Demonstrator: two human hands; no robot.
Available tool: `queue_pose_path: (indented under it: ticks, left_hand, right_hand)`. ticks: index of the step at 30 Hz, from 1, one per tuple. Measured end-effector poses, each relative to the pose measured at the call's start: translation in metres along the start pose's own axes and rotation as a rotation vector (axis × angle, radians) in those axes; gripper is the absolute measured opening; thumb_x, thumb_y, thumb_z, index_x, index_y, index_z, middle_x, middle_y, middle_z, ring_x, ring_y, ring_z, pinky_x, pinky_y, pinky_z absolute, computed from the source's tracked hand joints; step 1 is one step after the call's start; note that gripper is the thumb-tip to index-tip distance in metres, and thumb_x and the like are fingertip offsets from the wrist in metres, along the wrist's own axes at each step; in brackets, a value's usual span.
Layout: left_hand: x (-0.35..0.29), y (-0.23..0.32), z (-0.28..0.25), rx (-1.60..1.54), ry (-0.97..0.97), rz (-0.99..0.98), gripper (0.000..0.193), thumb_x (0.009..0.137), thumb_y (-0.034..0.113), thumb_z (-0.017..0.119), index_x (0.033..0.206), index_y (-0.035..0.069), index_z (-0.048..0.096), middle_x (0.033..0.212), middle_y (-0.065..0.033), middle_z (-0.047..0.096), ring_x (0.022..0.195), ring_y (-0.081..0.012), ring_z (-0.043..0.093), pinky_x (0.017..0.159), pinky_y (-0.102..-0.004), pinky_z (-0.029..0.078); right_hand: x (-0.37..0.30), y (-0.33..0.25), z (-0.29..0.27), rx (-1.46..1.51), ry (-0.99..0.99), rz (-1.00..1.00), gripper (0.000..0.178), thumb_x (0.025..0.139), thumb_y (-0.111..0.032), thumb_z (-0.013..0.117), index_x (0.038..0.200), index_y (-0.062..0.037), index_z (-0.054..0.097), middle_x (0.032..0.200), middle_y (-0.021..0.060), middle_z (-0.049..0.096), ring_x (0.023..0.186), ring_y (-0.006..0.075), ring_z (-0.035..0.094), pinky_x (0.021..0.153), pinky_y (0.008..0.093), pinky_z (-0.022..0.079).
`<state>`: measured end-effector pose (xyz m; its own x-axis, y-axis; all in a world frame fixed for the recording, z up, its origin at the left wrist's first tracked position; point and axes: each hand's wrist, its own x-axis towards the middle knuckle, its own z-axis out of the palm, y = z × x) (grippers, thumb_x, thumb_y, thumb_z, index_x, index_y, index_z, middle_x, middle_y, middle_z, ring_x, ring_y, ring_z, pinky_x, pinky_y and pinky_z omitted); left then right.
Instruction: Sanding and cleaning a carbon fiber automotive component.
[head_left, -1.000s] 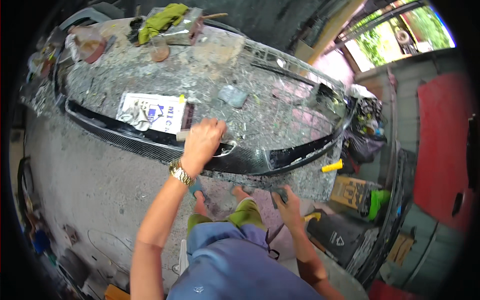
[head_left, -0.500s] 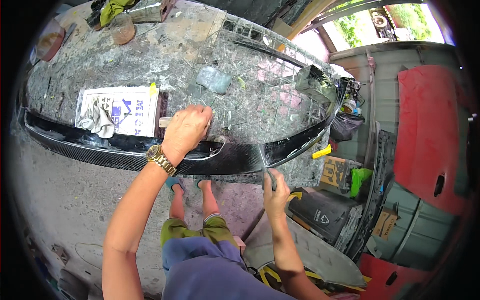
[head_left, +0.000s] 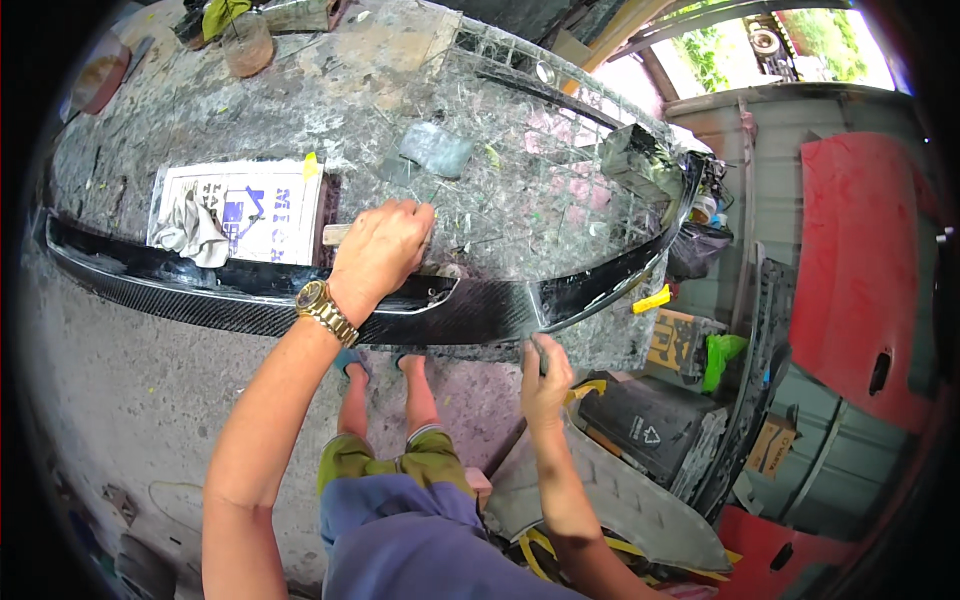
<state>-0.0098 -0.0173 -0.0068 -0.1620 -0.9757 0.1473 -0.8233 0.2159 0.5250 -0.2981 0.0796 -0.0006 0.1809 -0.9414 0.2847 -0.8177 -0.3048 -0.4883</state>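
Observation:
A long curved black carbon-fibre car trim (head_left: 490, 312), perhaps a bumper lip, lies along the near edge of the worktable (head_left: 330, 110). My left hand (head_left: 383, 252), a gold watch at its wrist, is closed over the trim's middle. A short wooden piece (head_left: 337, 234) juts out beside its knuckles; whether the fingers grip it is hidden. At the trim's lower edge, right of the middle, my right hand (head_left: 546, 385) pinches a small dark grey piece (head_left: 541, 358) that looks like folded sandpaper. A pale line crosses the trim just above it.
A printed white sheet (head_left: 285, 205) with a crumpled grey cloth (head_left: 192, 232) sits behind the trim. Farther back lie a blue-grey sheet (head_left: 437, 150) and a cup (head_left: 246, 55). At right are a dark bin (head_left: 650, 420), a cardboard box (head_left: 676, 340) and red panels (head_left: 860, 260).
My right hand has moved slightly up along the trim's lower edge, and less of the grey piece shows. My left hand keeps its place on the trim. The view has shifted a little.

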Motion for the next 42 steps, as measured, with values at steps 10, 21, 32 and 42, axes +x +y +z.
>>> queue_pose_path:
  ticks: [10,21,32,42]
  left_hand:
    - [0.003,0.004,-0.003,0.010,0.008,0.006,0.011,0.083,0.011,0.062,0.087,0.003,0.055,0.082,-0.0161,0.062,0.080,-0.0357,0.063,0.070,-0.0460,0.050]
    - [0.006,0.006,-0.004,0.015,-0.029,0.000,0.013,0.084,0.013,0.062,0.087,0.004,0.054,0.083,-0.0170,0.062,0.080,-0.0382,0.061,0.069,-0.0474,0.049]
    - [0.010,0.014,-0.003,0.090,-0.039,-0.023,0.015,0.088,0.015,0.060,0.084,0.003,0.053,0.078,-0.0166,0.061,0.078,-0.0380,0.061,0.068,-0.0494,0.049]
    - [0.009,0.013,-0.003,0.137,-0.040,-0.037,0.018,0.090,0.017,0.060,0.083,0.003,0.053,0.078,-0.0165,0.062,0.077,-0.0389,0.061,0.067,-0.0487,0.048]
  right_hand:
    - [-0.011,-0.005,0.011,0.135,0.014,0.091,0.020,0.084,0.002,0.067,0.103,-0.0012,0.062,0.083,0.0175,0.064,0.073,0.0339,0.062,0.066,0.0393,0.049]
    - [-0.012,-0.007,0.019,0.224,0.034,0.129,0.018,0.086,-0.004,0.068,0.103,-0.0013,0.062,0.088,0.0169,0.066,0.077,0.0343,0.064,0.071,0.0401,0.051]
    - [-0.024,-0.001,0.031,0.294,0.032,0.095,0.023,0.085,-0.002,0.069,0.106,-0.0028,0.061,0.090,0.0148,0.066,0.077,0.0290,0.065,0.070,0.0380,0.051]
    - [-0.033,-0.010,0.030,0.412,0.051,0.184,0.021,0.083,-0.004,0.071,0.103,-0.0052,0.063,0.088,0.0145,0.068,0.076,0.0318,0.066,0.067,0.0390,0.052]
